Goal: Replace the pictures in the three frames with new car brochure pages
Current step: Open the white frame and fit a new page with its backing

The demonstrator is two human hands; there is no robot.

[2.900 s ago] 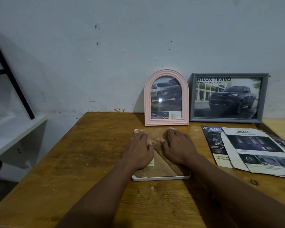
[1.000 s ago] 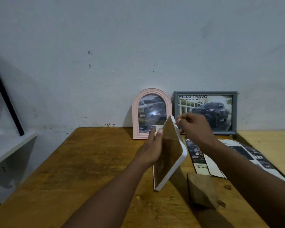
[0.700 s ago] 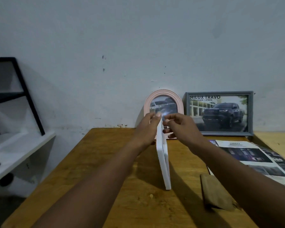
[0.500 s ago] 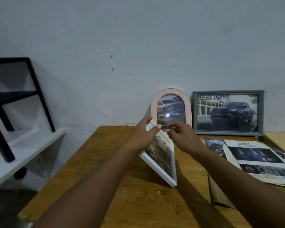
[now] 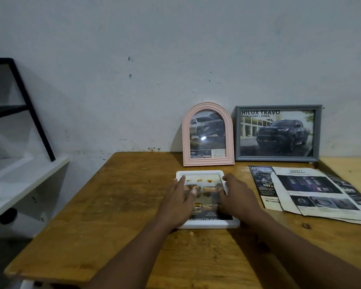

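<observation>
A white rectangular frame (image 5: pixel 206 224) lies face up on the wooden table (image 5: pixel 123 197), with a brochure page showing through its front. My left hand (image 5: pixel 179 200) rests on its left side with fingers stretched forward. My right hand (image 5: pixel 237 198) rests on its right side, fingertips at the rim. Behind it, a pink arched frame (image 5: pixel 186 142) and a grey frame (image 5: pixel 277 158) lean on the wall, each with a truck picture. Loose brochure pages (image 5: pixel 313 190) lie to the right.
A white shelf (image 5: pixel 19 176) with a black metal rack (image 5: pixel 29 105) stands left of the table. A second, lighter table surface (image 5: pixel 346 165) adjoins at the far right. Small crumbs (image 5: pixel 191 233) lie just in front of the white frame.
The white frame lay face down, then both hands lifted it upright, turned it over and laid it flat, picture side up. The brown back stand beside it is no longer seen.
</observation>
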